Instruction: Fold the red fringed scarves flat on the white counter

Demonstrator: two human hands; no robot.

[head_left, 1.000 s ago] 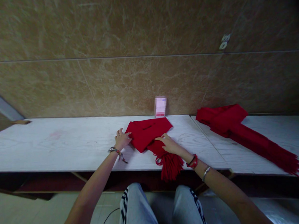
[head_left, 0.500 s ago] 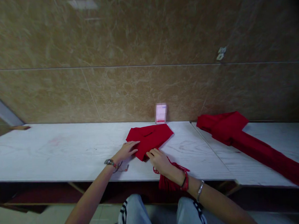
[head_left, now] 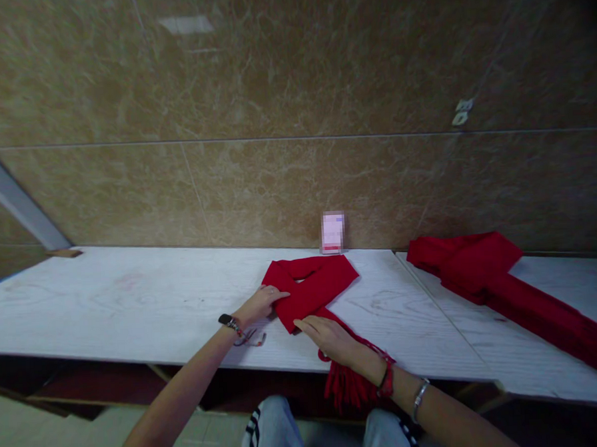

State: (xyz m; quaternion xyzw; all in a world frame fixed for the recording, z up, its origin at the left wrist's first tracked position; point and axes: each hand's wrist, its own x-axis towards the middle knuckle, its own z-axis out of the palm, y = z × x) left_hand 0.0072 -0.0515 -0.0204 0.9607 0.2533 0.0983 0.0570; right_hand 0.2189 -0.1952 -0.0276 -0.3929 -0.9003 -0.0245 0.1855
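A red fringed scarf (head_left: pixel 326 285) lies on the white tabletop, folded into a loop with one end crossing over. A small gap shows inside the loop. My left hand (head_left: pixel 259 305) rests on the scarf's left side, fingers stretched out across the cloth. At the lower corner of the crossing end is my right hand (head_left: pixel 329 338), its fingers straight and touching the cloth; its thumb is hidden. The scarf's other end runs beneath my right hand and wrist, and its fringe (head_left: pixel 344 384) hangs over the table's front edge.
To the right, a second red scarf (head_left: pixel 473 268) lies folded, its long tail stretching toward the front. A small pinkish card or box (head_left: pixel 333 232), blurred out, stands against the brown marbled wall (head_left: pixel 257 192). The white table (head_left: pixel 133 305) has a seam right of centre and an open shelf below.
The view has shifted slightly. My right fingers have straightened from a curled grip at the scarf's lower corner. The loop's gap looks wider, and more of the scarf's tail shows.
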